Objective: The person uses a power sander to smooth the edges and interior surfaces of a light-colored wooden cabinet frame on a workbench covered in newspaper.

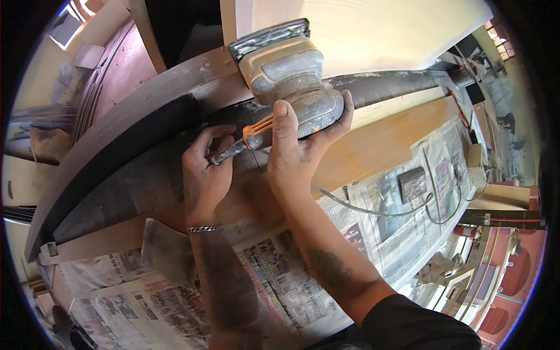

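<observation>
A dusty grey and orange electric sander [291,67] is raised over the work, its flat sanding pad tilted up and away from me. My right hand [297,149] is wrapped round its body, thumb on the near side and fingers on the far side. At the tail end of the sander, my left hand [207,166] has its fingers curled round the cord sleeve [229,153]. The sleeve's tip goes into those fingers. Behind both hands lies a long, curved, dark-coated panel [151,175] with a raised arched edge [116,125].
Newspaper [280,280] covers the worktop. On it lie a dark rectangular block [413,184], a loop of grey power cord [379,212] and a bent dark sheet, perhaps sandpaper [169,251]. A pale board [361,35] stands at the back. Wood pieces [478,274] lie lower right.
</observation>
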The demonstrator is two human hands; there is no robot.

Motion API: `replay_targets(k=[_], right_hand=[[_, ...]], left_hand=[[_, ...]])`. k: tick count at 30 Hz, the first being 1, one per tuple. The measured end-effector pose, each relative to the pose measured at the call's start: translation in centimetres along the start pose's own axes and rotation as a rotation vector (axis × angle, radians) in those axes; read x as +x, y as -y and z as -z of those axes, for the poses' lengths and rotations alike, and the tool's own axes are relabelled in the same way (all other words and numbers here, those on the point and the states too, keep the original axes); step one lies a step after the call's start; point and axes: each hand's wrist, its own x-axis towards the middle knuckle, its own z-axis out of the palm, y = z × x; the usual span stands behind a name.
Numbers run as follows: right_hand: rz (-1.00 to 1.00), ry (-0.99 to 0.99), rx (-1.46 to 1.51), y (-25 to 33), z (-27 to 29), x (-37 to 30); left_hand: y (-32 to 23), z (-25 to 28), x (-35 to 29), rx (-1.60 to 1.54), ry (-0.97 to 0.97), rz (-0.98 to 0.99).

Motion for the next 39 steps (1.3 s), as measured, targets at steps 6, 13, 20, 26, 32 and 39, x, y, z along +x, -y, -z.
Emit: replay_targets(k=[6,13,20,26,32,39], right_hand=[[-0.037,-0.002,0.08,-1.4,0.4,-0.6],[0.005,0.064,0.128,-2.7,1.1,-1.0],[-0.052,0.014,0.089,-1.9,1.5,-0.5],[-0.048,0.003,0.064,-2.0,1.4,-0.5],[0.016,0.089,-0.028,-2.1,1.6,-1.1],[-0.019,0.025,0.027,-2.7,1.8,-0.4]], left_hand=[[0.1,0.4,-0.1,0.1,-0.134,-0.06],[-0.2,0.3,-0.3,0.088,-0.188,-0.021],[-0.6,-0.4,-0.6,0.073,-0.21,0.041],[-0.7,-0.3,-0.7,0.081,-0.206,0.005],[0.2,-0.3,-0.8,0.07,-0.234,-0.094],[-1.1,-0.3,-0.7,0.038,-0.234,0.004]])
